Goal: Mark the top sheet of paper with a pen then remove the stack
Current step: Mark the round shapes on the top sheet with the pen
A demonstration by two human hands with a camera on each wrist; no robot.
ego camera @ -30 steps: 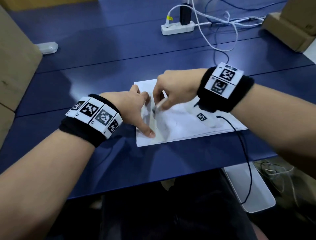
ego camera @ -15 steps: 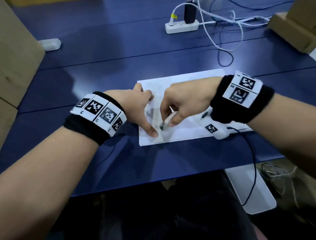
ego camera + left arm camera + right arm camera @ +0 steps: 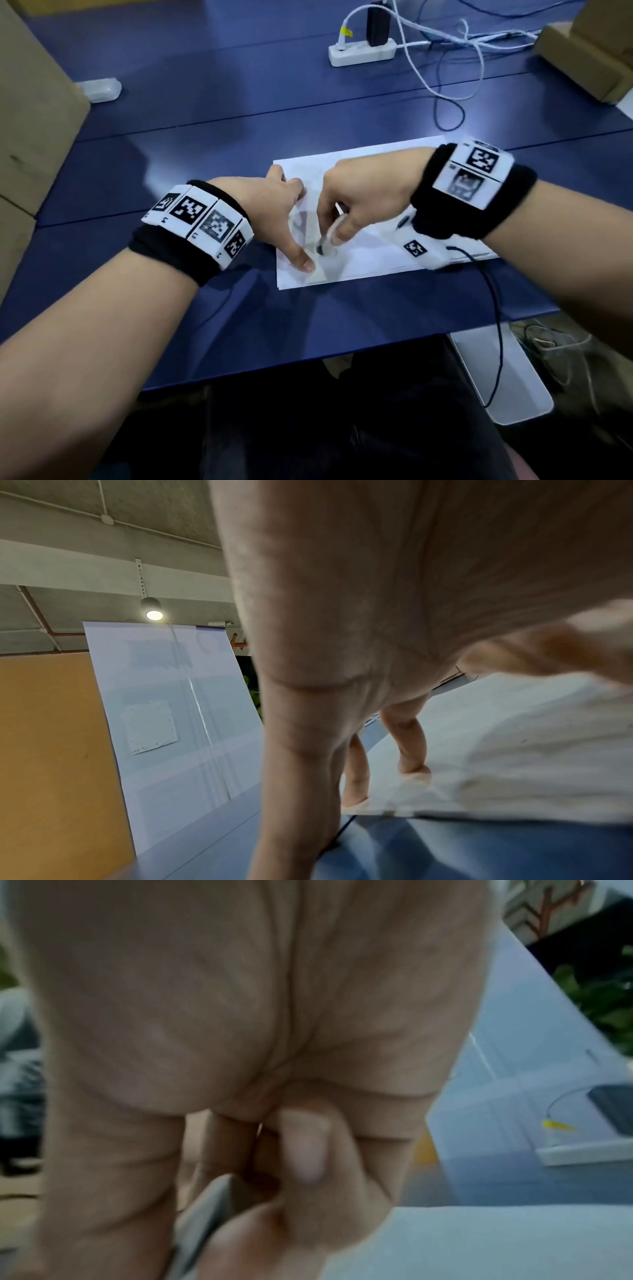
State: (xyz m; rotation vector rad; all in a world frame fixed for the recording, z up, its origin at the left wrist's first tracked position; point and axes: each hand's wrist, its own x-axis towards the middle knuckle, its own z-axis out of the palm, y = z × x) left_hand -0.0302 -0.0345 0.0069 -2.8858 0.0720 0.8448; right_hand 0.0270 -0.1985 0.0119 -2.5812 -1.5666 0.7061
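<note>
A stack of white paper (image 3: 376,260) lies on the blue table (image 3: 205,154) near its front edge. My left hand (image 3: 274,219) presses the stack's left end with spread, straight fingers; in the left wrist view the fingertips (image 3: 414,771) sit on the paper (image 3: 514,750). My right hand (image 3: 356,202) pinches a white pen (image 3: 330,236) between thumb and fingers, its dark tip down on the top sheet beside my left thumb. The right wrist view is blurred; curled fingers (image 3: 304,1150) hold the grey pen barrel (image 3: 209,1213).
A white power strip (image 3: 363,54) with a black plug and looping white cables sits at the back. Cardboard boxes stand at the left (image 3: 30,113) and back right (image 3: 589,58). A small clear case (image 3: 101,89) lies far left. A white bin (image 3: 503,373) stands below the table's front edge.
My right hand has drawn the pen tip toward me down the top sheet, close to my left thumb. The left hand stays pressed on the stack.
</note>
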